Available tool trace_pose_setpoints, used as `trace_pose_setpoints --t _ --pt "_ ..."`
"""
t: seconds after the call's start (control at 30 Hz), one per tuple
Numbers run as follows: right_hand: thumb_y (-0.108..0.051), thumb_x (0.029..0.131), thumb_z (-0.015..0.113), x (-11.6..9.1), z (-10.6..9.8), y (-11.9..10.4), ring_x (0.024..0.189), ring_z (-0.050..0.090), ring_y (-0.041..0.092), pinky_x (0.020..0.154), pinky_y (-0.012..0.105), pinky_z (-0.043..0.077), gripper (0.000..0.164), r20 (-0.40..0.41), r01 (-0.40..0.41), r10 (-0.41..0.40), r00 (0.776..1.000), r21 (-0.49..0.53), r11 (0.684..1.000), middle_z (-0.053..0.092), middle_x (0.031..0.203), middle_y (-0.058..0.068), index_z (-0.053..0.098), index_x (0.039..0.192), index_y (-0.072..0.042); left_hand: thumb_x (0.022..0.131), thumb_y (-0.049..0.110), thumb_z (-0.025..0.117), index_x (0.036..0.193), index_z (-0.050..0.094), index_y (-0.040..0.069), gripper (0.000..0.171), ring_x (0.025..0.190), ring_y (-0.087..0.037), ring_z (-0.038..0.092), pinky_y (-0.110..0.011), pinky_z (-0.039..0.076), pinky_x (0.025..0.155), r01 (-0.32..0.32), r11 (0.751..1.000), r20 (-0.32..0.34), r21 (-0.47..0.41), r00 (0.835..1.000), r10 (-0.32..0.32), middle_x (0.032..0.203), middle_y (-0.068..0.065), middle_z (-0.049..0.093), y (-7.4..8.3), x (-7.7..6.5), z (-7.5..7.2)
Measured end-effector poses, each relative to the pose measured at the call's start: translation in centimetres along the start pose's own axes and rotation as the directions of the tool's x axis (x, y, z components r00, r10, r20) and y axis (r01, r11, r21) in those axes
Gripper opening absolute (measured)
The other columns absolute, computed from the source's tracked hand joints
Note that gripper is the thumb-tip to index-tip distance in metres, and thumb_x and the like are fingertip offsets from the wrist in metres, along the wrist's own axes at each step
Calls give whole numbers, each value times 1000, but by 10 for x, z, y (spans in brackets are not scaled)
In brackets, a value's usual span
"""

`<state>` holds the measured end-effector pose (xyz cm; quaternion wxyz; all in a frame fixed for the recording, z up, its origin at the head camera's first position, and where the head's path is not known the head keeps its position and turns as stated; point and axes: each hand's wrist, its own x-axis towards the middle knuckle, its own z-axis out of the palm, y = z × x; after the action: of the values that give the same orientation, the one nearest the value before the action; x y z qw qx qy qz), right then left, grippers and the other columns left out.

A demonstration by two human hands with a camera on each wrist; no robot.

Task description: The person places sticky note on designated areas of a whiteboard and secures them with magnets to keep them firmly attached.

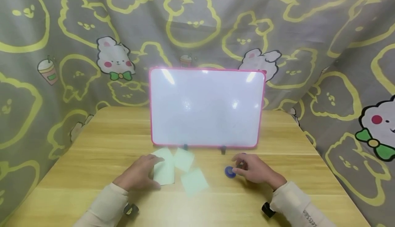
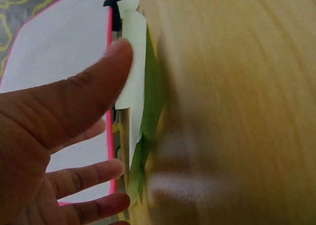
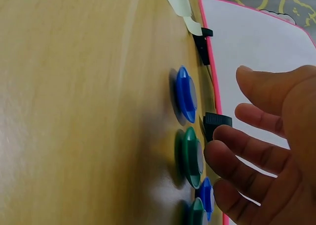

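Quickly: left hand [image 1: 140,172] has fingers spread and thumb well apart, reaching over the large pale green sheet [image 1: 165,174]; nothing pinched, and I can't tell if the fingertips touch paper. Right hand [image 1: 254,168] is loosely curved above the button magnets [image 3: 191,158], thumb apart from the index finger, nothing gripped; contact unclear too. Sheets lie on the wooden table [image 1: 219,208], left of middle, in front of the pink-framed whiteboard [image 1: 205,108]; magnets sit to the right, near one black foot [image 1: 223,150].

Doing it well, my judgement: on the left, go for the raised paper edge that shows from the left wrist, slip a fingertip underneath, pinch lightly against the thumb; thin paper probably creases under a hard squeeze. On the right, come straight down and take one magnet by opposite rims; they sit close together, so a wide sweep could knock the neighbours.

Counts: three pale green sheets, namely the large one, a small sheet [image 1: 184,159] by the board, another small sheet [image 1: 194,182] nearer the person. Four magnets in the right wrist view: two blue, two green. One whiteboard, two black feet, two hands, two pale sleeves [image 1: 106,199]. Patterned curtain [image 1: 197,11] behind; can't tell how many pieces.
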<state>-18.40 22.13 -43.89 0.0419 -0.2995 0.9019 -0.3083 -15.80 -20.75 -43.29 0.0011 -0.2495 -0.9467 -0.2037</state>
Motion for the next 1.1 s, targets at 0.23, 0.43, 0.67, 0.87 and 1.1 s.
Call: trace_pose_setpoints --t 0.23,0.43,0.67,0.87,1.1 --pt "-29 88 72 3 8 -2 73 54 5 63 25 49 38 38 16 -16 999 -4 1000 64 100 1 64 116 -5 59 19 86 124 61 3 72 105 -32 54 -51 45 90 -31 999 6 36 1000 31 115 -12 62 -1 -3 3" --pt "-33 82 77 3 12 -5 90 57 13 79 34 51 41 66 25 -21 998 -61 998 64 105 -3 66 113 -9 59 16 86 124 61 4 70 97 -26 52 -46 46 84 0 999 24 44 1000 -1 105 -8 60 0 -3 4" --pt "-31 75 83 4 18 -6 98 58 15 87 39 51 44 89 57 -44 995 -150 987 64 108 -4 67 111 -11 64 6 84 105 63 11 47 80 -18 46 -34 45 68 78 995 68 -65 995 -74 90 -2 49 -4 3 4" --pt "-23 77 82 5 19 -6 97 59 14 85 37 52 34 84 89 -74 994 -203 975 64 103 -4 68 106 -11 72 -1 77 83 61 11 23 72 -15 47 -33 46 67 76 987 71 -144 995 -67 78 2 50 -18 10 6" --pt "-18 86 73 8 16 -9 93 60 12 82 35 53 21 78 85 -70 994 -206 975 66 100 -5 69 106 -12 78 -2 68 84 64 11 16 69 -15 49 -28 44 60 100 958 59 -270 994 -88 76 3 54 -25 14 3"
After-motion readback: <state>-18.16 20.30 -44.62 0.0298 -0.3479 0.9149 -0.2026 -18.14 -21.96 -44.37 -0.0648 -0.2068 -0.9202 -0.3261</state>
